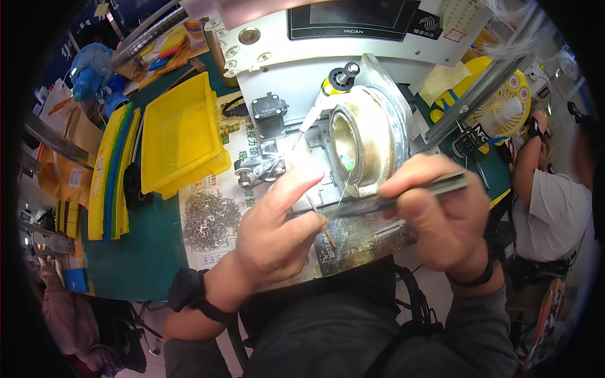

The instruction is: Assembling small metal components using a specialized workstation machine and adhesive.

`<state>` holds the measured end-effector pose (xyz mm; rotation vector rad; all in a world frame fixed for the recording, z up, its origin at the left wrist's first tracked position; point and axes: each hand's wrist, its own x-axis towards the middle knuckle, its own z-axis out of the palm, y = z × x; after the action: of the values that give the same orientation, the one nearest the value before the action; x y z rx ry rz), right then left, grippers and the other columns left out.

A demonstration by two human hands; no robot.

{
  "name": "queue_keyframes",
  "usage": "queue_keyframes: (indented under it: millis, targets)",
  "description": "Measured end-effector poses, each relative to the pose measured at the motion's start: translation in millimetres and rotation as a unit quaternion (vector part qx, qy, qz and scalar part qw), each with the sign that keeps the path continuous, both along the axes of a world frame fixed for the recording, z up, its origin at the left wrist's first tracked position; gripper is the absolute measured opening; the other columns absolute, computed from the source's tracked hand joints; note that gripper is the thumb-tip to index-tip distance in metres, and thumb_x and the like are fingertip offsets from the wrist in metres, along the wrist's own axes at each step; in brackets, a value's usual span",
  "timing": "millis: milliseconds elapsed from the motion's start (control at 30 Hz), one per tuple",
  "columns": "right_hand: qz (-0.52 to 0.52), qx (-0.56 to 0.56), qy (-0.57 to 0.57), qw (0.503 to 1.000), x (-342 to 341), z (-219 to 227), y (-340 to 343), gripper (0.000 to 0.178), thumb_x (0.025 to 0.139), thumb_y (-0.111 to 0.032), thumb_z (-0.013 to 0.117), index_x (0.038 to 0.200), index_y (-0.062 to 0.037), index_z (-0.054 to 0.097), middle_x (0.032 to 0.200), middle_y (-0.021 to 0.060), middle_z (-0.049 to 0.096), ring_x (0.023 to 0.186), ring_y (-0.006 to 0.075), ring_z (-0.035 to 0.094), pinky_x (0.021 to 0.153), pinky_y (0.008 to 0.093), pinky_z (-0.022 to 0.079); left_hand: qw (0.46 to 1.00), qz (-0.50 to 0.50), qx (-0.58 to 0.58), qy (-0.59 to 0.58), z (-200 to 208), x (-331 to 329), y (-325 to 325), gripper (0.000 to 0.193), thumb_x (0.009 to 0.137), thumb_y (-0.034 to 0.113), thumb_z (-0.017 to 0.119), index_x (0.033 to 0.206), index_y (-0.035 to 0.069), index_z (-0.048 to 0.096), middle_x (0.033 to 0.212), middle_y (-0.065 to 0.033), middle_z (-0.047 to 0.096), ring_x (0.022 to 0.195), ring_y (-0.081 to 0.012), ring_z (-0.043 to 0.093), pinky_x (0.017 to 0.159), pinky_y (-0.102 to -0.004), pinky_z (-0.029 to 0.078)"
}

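My right hand (444,217) grips dark metal tweezers (378,203) between thumb and fingers, their long narrow legs reaching left toward my left hand. The fingers of my left hand (277,230) are pinched together near the tweezers' tips, and what they hold is too small to make out. A thin strand (342,196) runs up from there toward the round opening of a metal, ring-shaped machine part (378,138). Left of that ring stands a small metal clamp mechanism (258,170). Beside my left wrist lies a pile of small curved wire pieces (210,219).
A yellow plastic bin (179,138) stands on the green mat (135,258) at the left, beside stacked yellow and blue strips (113,173). The machine housing (271,50) rises ahead. A yellow fan (501,107) is at the right, near another person's arm and sleeve (554,208).
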<state>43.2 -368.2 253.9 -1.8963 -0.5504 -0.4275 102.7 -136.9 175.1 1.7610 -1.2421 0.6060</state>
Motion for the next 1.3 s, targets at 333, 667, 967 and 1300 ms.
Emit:
queue_keyframes:
  millis: [333,667,967,1300]
  targets:
    - [-0.223,0.315,0.365,0.847,-46,-89,-95,0.045,0.1,-0.018,0.057,0.137,0.0053,0.048,0.074,0.0095,0.063,0.06,0.0153,0.061,0.056,0.0264,0.051,1.0,0.012,-0.009,0.009,-3,3,1,0.026,0.072,-0.004,0.075,0.095,0.002,0.067,0.131,-0.0273,0.059,0.122,-0.0472,0.059,0.101,-0.0482,0.051]
    - [-0.147,-0.273,-0.268,0.912,22,-11,-82,0.031,0.087,-0.01,0.07,0.117,-0.0036,0.065,0.087,0.0125,0.07,0.073,0.0285,0.067,0.072,0.0412,0.053,0.998,0.063,-0.007,0.018,-5,-6,0,0.015,0.079,-0.004,0.073,0.093,0.0,0.068,0.118,-0.0261,0.065,0.112,-0.0413,0.065,0.096,-0.0431,0.052]
    - [-0.036,-0.159,-0.086,0.983,12,8,-98,0.01,0.088,-0.016,0.072,0.091,-0.0061,0.068,0.083,0.0103,0.069,0.078,0.0314,0.065,0.071,0.0418,0.05,0.996,0.036,0.054,0.053,37,-41,-10,0.016,0.085,-0.009,0.068,0.099,-0.001,0.068,0.09,-0.0141,0.069,0.079,-0.0261,0.068,0.071,-0.0316,0.053]
    - [0.051,-0.221,-0.207,0.952,-21,-34,-83,0.018,0.081,-0.007,0.075,0.093,-0.0089,0.062,0.084,0.0072,0.059,0.079,0.0314,0.058,0.073,0.0413,0.045,0.928,-0.024,0.137,0.347,33,-60,-97,0.03,0.088,0.012,0.073,0.116,0.002,0.071,0.104,-0.019,0.074,0.097,-0.03,0.073,0.086,-0.0367,0.054]
